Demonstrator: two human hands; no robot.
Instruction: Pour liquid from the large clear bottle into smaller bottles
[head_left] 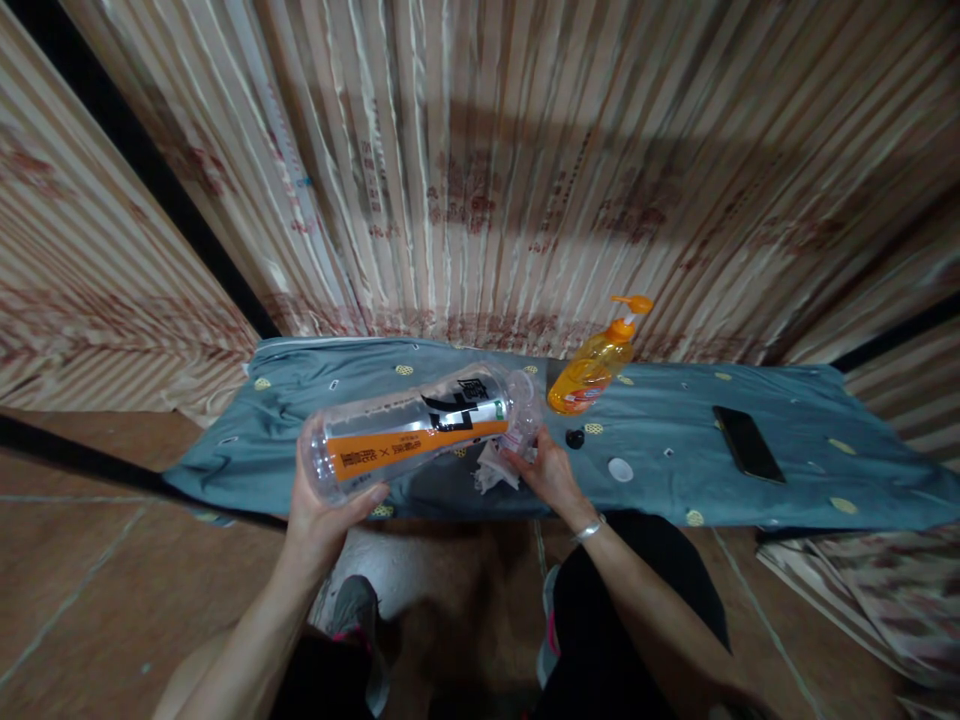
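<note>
Gripping the large clear bottle (412, 445) near its base, the left hand (322, 515) had its fingers and thumb curled around the end farthest from the pump bottle (589, 375). The large clear bottle was tilted well over, to the left of the pump bottle, with its neck close to it, though the view did not settle whether the two touched. The right hand (551, 475), on the near side of the pump bottle, was pinching a crumpled white tissue (496, 472) by that neck; whether its fingers also pressed the neck could not be told. For handling at the neck, a firm but light left-hand hold seemed best, since the thin-looking plastic would probably have dented under a hard squeeze. Using the base as the anchor and letting the right hand make the small motions would likely have given better control. A wide swing could have knocked over the pump bottle. The small black object (575, 439) just in front of the pump bottle, and the white disc (620, 469) farther to its front right, looked easy to brush aside by accident. The phone (748, 443) lay well apart, to the pump bottle's right.
</note>
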